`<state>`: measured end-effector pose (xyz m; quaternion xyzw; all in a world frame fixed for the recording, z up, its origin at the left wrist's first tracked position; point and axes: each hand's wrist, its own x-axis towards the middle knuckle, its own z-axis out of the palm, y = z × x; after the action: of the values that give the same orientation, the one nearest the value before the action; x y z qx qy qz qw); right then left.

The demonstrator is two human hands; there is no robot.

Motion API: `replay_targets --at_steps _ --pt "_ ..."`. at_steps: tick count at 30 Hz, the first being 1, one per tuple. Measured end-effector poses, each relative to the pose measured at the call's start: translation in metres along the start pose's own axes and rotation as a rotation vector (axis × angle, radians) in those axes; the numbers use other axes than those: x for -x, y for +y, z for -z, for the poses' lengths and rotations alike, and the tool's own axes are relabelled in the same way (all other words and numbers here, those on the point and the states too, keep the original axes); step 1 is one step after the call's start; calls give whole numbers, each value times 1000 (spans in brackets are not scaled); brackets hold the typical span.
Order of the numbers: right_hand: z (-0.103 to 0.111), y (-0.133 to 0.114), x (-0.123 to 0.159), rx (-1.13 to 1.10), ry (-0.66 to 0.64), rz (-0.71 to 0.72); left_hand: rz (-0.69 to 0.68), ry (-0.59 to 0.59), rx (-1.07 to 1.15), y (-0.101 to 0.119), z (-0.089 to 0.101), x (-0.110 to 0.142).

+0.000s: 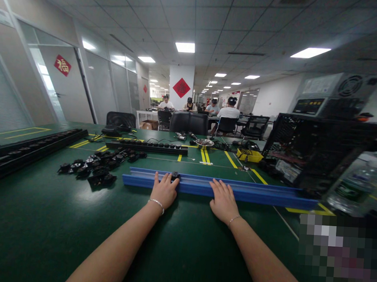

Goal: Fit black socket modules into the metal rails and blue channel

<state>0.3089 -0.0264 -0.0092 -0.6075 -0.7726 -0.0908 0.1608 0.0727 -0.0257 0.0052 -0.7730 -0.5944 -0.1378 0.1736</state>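
Note:
A long blue channel rail (265,194) lies crosswise on the green table. My left hand (164,191) is at its left part, fingers reaching over the near wall. Against the thumb and forefinger of that hand sits a small black part (175,175) in the channel; the fingers partly hide it. Farther right, my right hand (224,202) grips the near wall of the rail, fingers over the top edge and thumb in front. Left of the rail is a loose pile of small black parts (93,165).
Behind the rail stands a black rail (146,147) holding a row of parts. A metal bowl (204,143) and a yellow bin (249,156) are farther back. An open computer case (315,153) and a plastic bottle (353,189) stand right. Long black rails (24,152) lie left.

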Motion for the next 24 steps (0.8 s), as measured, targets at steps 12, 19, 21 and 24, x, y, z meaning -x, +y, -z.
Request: replay_targets --at_steps 12,19,21,24 --pt "3 -1 0 2 -17 0 21 2 0 -1 2 -1" --pt "3 -3 0 10 -3 -11 102 -35 15 2 -1 0" --pt "2 -3 0 9 1 -14 121 -48 28 2 -3 1" --pt "2 -4 0 11 7 -16 118 -63 41 0 -5 2"
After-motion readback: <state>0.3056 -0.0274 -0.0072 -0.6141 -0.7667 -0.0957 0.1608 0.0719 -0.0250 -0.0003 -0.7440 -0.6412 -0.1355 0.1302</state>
